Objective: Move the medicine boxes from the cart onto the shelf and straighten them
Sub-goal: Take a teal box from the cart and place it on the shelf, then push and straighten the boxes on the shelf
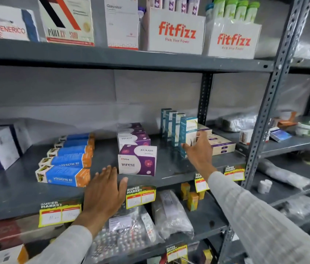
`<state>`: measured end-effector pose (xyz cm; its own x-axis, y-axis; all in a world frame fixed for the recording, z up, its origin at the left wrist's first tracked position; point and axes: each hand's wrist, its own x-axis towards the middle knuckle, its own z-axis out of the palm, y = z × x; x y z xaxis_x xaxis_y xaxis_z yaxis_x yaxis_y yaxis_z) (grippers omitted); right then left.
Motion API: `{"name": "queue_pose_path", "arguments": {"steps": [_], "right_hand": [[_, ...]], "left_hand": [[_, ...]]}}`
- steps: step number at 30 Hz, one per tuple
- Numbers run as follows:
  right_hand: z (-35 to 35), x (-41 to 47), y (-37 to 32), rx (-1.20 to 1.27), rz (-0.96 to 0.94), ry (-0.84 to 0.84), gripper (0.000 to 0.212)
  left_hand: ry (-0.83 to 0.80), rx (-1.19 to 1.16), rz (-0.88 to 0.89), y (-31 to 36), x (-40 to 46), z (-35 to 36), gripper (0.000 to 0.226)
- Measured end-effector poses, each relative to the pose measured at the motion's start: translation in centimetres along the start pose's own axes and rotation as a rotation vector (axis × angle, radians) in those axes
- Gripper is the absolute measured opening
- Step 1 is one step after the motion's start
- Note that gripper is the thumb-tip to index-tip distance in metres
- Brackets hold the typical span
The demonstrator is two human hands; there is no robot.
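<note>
My right hand (198, 149) grips the front teal medicine box (187, 130), which stands upright at the head of a row of like teal boxes (169, 122) on the middle grey shelf (169, 168). My left hand (104, 191) hovers flat with fingers spread at the shelf's front edge, holding nothing, just in front of the purple-and-white Virest boxes (137, 161). A fanned row of blue-and-orange Vivalyn boxes (64, 168) lies to the left. The cart is out of view.
Beige flat boxes (221, 143) lie right of the teal row, against a perforated upright (270, 92). Fitfizz display cartons (175, 31) sit on the shelf above. Bagged blister packs (131, 231) fill the shelf below. Yellow price tags (140, 195) hang on the edge.
</note>
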<state>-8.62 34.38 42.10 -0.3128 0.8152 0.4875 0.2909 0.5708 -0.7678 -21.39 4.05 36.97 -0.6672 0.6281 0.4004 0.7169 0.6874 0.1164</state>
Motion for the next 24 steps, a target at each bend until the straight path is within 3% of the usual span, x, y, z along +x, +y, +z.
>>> {"name": "queue_pose_path", "arguments": {"steps": [4,8,16,24], "right_hand": [[0.5,-0.8,1.8,-0.022,0.000,0.037,0.055],[0.5,-2.0,3.2,-0.067,-0.059,0.017,0.074],[-0.3,-1.7,4.2,-0.170,0.022,0.006,0.060],[-0.5,-2.1,4.8,-0.183,0.024,0.058,0.059]], "left_hand": [[-0.012,0.048,-0.009,-0.1,0.0,0.6,0.078],[-0.012,0.054,-0.010,-0.1,0.0,0.8,0.076],[-0.020,0.053,-0.020,-0.1,0.0,0.6,0.083],[-0.026,0.051,-0.028,0.0,0.0,0.7,0.087]]}}
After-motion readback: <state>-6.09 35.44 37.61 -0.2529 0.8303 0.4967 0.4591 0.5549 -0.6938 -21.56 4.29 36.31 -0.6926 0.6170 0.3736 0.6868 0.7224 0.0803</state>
